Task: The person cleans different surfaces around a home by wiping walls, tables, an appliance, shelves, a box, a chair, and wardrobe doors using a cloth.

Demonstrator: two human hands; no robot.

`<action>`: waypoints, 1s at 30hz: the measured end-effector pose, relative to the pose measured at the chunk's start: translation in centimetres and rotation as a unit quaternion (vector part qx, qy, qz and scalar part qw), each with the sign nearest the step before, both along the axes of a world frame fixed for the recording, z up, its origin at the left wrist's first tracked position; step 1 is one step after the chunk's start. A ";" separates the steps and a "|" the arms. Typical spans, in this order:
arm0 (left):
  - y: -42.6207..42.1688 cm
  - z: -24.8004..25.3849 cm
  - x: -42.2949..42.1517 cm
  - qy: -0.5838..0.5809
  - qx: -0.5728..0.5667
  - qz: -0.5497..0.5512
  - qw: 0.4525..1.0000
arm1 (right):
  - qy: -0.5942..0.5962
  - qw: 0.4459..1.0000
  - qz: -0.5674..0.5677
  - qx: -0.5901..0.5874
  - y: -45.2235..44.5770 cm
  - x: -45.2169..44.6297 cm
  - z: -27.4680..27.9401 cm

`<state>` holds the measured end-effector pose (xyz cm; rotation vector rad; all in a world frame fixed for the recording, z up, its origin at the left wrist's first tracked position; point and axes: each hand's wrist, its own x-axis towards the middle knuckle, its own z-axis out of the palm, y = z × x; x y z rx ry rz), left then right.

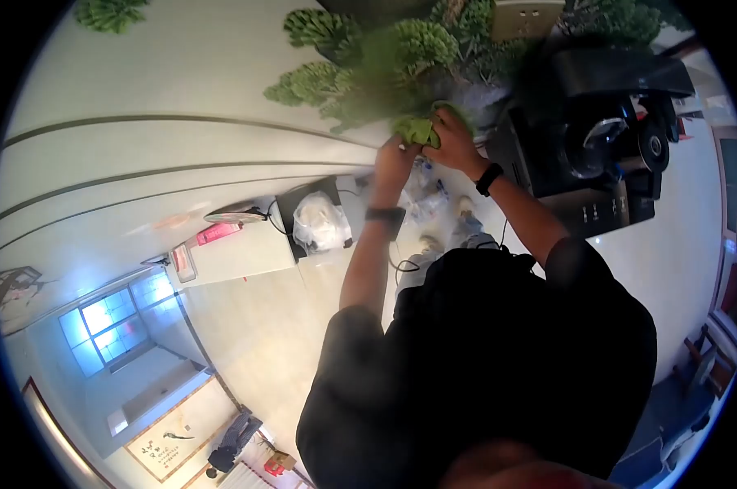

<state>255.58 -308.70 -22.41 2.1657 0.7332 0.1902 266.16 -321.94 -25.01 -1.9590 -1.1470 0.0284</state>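
Note:
Both hands meet in front of a wall at the upper middle of the head view, on a bright green cloth-like piece (pixel 418 133). My left hand (pixel 393 167) pinches its lower left edge with bent fingers. My right hand (pixel 456 145) is closed on its right side, and more green shows behind those fingers. Each wrist wears a dark band. Exactly what the green piece is cannot be made out. Below the hands, by my feet, is a crumpled clear plastic bag (pixel 424 194).
A large black machine (pixel 540 155) stands close to my right hand. Green tree decoration (pixel 425 45) covers the wall ahead. To the left, a white plastic bag (pixel 321 222) rests on a dark surface beside a white cabinet (pixel 254 253) with a pink box (pixel 218 233). Thin cables hang near my legs.

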 end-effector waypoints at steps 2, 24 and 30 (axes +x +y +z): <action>-1.8 -0.5 -3.5 0.024 0.000 -0.004 1.000 | 0.051 0.998 0.038 -0.017 -1.7 -2.1 0.0; -26.3 -1.4 -10.3 -0.034 -0.177 -0.215 0.960 | 0.039 0.983 -0.073 -0.164 -30.9 -12.8 3.4; -31.0 -6.7 -6.8 0.029 -0.131 -0.177 0.975 | 0.030 0.983 -0.002 -0.180 -34.9 -8.1 -2.7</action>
